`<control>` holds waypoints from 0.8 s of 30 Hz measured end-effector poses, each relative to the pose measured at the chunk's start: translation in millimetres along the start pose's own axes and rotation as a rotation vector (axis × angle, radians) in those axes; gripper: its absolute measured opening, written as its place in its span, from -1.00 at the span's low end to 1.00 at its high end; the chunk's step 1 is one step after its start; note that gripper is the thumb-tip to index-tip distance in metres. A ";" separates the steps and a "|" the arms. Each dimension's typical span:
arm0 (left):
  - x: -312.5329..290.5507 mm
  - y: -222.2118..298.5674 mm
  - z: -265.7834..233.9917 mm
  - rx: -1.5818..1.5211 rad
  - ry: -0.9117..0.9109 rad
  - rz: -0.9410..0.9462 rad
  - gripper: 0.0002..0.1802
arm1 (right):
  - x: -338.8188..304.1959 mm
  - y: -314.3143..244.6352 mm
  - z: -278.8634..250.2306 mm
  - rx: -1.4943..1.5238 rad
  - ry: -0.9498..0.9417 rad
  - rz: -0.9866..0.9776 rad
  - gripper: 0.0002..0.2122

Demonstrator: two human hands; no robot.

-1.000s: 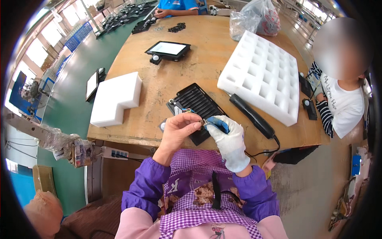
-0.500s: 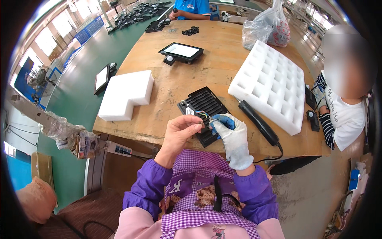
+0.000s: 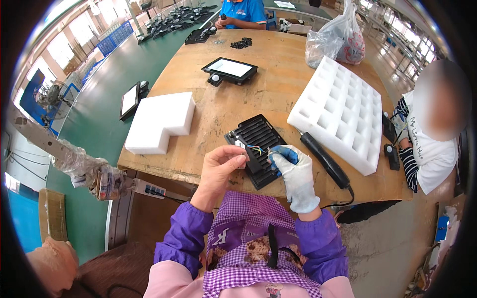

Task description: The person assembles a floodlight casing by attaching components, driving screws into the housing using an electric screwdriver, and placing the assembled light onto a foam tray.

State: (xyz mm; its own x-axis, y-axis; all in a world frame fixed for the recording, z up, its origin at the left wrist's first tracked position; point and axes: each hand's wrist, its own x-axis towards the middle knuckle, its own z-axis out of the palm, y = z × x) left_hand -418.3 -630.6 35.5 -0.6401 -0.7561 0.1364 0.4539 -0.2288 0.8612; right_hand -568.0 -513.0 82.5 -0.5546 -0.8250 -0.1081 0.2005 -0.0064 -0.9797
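Observation:
Near the front edge of the table lies a black floodlight [image 3: 264,130], its finned back facing up. Thin coloured wires [image 3: 257,148] rise from it between my hands. My left hand [image 3: 218,169], bare, is closed in a pinch beside the floodlight's near left side; what its fingertips hold is too small to make out. My right hand [image 3: 296,176], in a whitish glove with blue fingertips, is pinched at the ends of the coloured wires, over the floodlight's right side. The gloved fingers partly hide the wire ends.
To the right lies a corded black-handled tool [image 3: 324,160] with a thin metal tip, beside a white foam tray [image 3: 343,111] with square pockets. White foam block [image 3: 158,119] at left; another floodlight [image 3: 230,69] farther back. Co-workers sit at the far side and right.
My left hand has drawn a little away from my right, opening a gap where the coloured wires show. The whole view has shifted slightly.

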 end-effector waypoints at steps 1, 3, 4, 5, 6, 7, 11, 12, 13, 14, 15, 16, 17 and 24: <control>0.5 1.4 -0.8 -0.002 0.006 0.004 -0.85 | 1.7 0.0 -1.1 -0.001 0.003 0.000 -0.91; 1.2 5.0 -0.7 -0.002 -0.002 0.009 -0.85 | 6.2 1.4 -3.8 0.001 0.011 -0.023 -0.90; 2.0 6.7 -1.4 0.002 -0.007 0.019 -0.85 | 8.0 1.5 -4.0 0.000 0.014 -0.024 -0.90; 2.6 6.5 -2.3 -0.005 -0.008 0.025 -0.85 | 9.3 1.6 -4.4 0.009 0.030 -0.020 -0.90; 3.0 7.7 -3.5 -0.007 -0.012 0.023 -0.85 | 10.4 1.2 -4.9 0.019 0.047 -0.015 -0.90; 3.1 8.3 -4.4 0.003 0.003 0.032 -0.85 | 11.3 0.3 -5.3 0.016 0.053 -0.015 -0.90; 5.2 8.1 -8.5 0.008 -0.012 0.045 -0.85 | 15.3 -1.2 -4.1 -0.003 0.056 -0.017 -0.90; 5.9 8.5 -8.8 -0.004 -0.029 0.050 -0.84 | 16.8 -1.0 -4.2 -0.001 0.063 -0.003 -0.90; 6.2 8.5 -8.3 -0.008 -0.028 0.044 -0.84 | 17.5 -0.2 -6.1 -0.003 0.067 0.002 -0.90; 7.8 9.3 -8.3 0.004 -0.018 0.069 -0.84 | 19.3 1.0 -8.0 -0.008 0.063 -0.013 -0.90; 8.3 9.6 -8.9 0.016 -0.008 0.094 -0.84 | 20.0 1.8 -9.8 -0.013 0.058 -0.028 -0.90; 8.9 10.1 -10.5 0.014 -0.010 0.090 -0.84 | 21.0 1.4 -10.5 -0.015 0.062 -0.026 -0.90; 9.4 10.8 -12.6 0.033 -0.006 0.099 -0.85 | 21.7 0.9 -10.7 -0.039 0.077 -0.023 -0.91; 8.3 17.5 -22.0 0.100 0.081 0.124 -0.87 | 26.7 5.4 -8.7 0.002 0.055 -0.031 -0.91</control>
State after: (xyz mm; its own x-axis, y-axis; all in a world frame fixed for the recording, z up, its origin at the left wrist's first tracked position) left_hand -402.0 -654.3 41.0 -0.5293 -0.8226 0.2078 0.4597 -0.0722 0.8851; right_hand -588.7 -530.2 72.8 -0.6045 -0.7919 -0.0869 0.1844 -0.0330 -0.9823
